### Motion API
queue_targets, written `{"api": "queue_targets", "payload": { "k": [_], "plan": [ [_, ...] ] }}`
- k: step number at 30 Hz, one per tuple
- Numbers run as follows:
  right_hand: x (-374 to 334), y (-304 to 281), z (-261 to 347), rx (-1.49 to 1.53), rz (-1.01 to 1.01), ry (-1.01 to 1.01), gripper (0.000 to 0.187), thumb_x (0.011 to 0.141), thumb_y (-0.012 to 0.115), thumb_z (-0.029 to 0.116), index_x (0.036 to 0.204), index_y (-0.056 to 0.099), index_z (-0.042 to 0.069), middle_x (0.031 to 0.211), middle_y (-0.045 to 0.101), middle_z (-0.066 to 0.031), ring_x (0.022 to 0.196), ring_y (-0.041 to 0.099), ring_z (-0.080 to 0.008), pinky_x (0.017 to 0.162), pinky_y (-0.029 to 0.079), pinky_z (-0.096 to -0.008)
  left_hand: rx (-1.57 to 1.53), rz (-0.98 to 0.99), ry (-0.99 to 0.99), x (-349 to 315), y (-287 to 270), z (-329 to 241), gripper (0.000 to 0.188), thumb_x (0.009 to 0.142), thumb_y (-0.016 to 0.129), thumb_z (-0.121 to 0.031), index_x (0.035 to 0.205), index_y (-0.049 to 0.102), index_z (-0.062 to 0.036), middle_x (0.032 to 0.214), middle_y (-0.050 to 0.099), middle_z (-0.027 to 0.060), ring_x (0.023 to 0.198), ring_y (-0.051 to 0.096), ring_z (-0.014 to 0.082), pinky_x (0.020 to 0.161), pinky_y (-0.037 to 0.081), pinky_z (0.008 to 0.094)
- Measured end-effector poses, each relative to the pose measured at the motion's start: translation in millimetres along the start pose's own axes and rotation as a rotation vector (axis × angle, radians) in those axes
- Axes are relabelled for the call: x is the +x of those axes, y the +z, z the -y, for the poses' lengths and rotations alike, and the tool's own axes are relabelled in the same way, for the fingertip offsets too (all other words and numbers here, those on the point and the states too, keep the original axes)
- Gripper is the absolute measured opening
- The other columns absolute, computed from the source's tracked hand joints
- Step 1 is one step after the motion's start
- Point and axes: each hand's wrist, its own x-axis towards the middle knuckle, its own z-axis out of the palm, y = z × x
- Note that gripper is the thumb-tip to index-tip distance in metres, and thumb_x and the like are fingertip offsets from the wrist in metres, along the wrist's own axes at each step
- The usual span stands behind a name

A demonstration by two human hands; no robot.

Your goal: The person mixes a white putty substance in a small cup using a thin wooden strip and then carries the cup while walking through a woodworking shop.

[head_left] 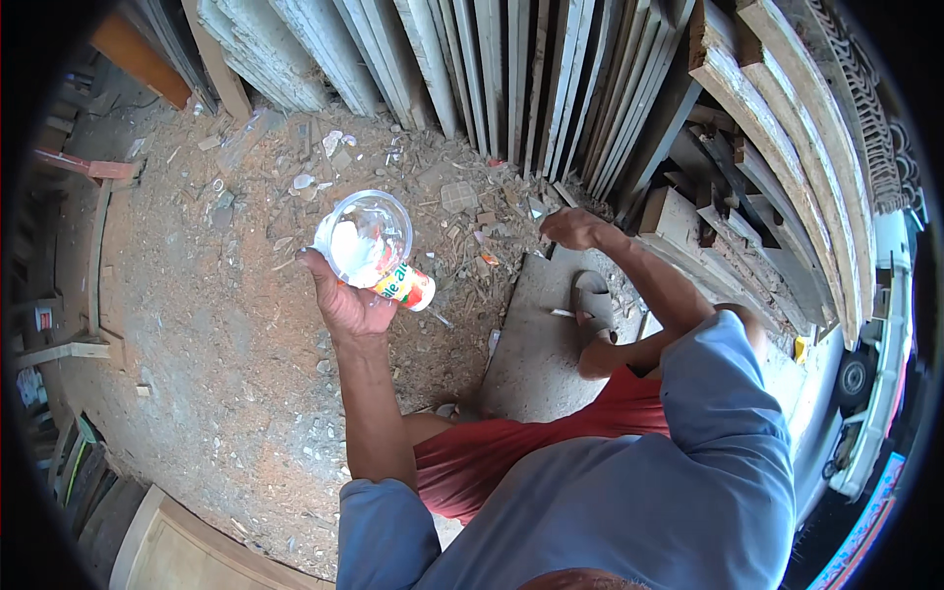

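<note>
My left hand is closed round the underside of a clear plastic cup, whose round open mouth faces up. White and red crumpled-looking stuff shows inside it. Against the same palm lies a smaller printed container, white with red, yellow and green, tilted toward the right. My right hand hangs low near the foot of the stacked boards, its fingers drawn together. A small pale scrap lies by its fingertips; whether the fingers touch it, I cannot tell.
Dirt, wood chips and litter cover the ground. Boards lean along the far side, and curved timber pieces stand at the right. My sandalled foot rests on a grey slab. A wooden panel lies at the lower left.
</note>
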Motion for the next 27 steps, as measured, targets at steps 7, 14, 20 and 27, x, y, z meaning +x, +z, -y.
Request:
{"api": "queue_targets", "payload": {
  "k": [7, 14, 20, 27],
  "plan": [
    [-18.9, 132.8, -138.3, -0.219, -0.396, 0.729, 0.026, 0.088, 0.059, 0.014, 0.111, 0.069, 0.005, 0.108, 0.069, -0.0235, 0.107, 0.067, -0.0416, 0.093, 0.055, -0.0465, 0.089, -0.113, 0.018, -25.5, 24.1, 4.2, 0.083, 0.088, 0.069, -0.062, 0.139, 0.054, 0.0013, 0.131, 0.065, 0.0142, 0.117, 0.066, 0.0286, 0.099, 0.057, 0.0511],
    [8.6, 136.9, -98.2, 0.207, -0.327, 0.57, 0.028, 0.088, 0.07, 0.022, 0.108, 0.07, 0.003, 0.094, 0.07, -0.0171, 0.091, 0.069, -0.0285, 0.082, 0.054, -0.0436, 0.115, -0.106, -0.006, -22.7, 27.2, 4.5, 0.086, 0.085, 0.071, -0.064, 0.139, 0.054, 0.0014, 0.131, 0.066, 0.0147, 0.118, 0.066, 0.0287, 0.099, 0.057, 0.0506],
    [49.1, 23.0, 77.7, 1.362, -0.164, -0.026, 0.016, 0.095, 0.076, 0.018, 0.098, 0.068, 0.005, 0.082, 0.065, 0.0027, 0.065, 0.054, -0.0066, 0.061, 0.044, -0.0235, 0.126, -0.06, 0.111, -28.2, 37.5, -15.0, 0.082, 0.087, 0.067, -0.066, 0.139, 0.055, -0.004, 0.128, 0.067, 0.0139, 0.114, 0.066, 0.0312, 0.095, 0.055, 0.0535],
    [-5.8, -109.7, 199.3, 1.14, -0.533, -0.45, 0.017, 0.094, 0.073, 0.007, 0.11, 0.068, 0.002, 0.093, 0.066, -0.0009, 0.079, 0.058, -0.0063, 0.07, 0.05, -0.0243, 0.185, 0.137, 0.124, -37.7, 38.1, -27.7, 0.084, 0.088, 0.065, -0.068, 0.14, 0.053, -0.0034, 0.13, 0.062, 0.0193, 0.116, 0.064, 0.0347, 0.081, 0.059, 0.0552]
  ]
}}
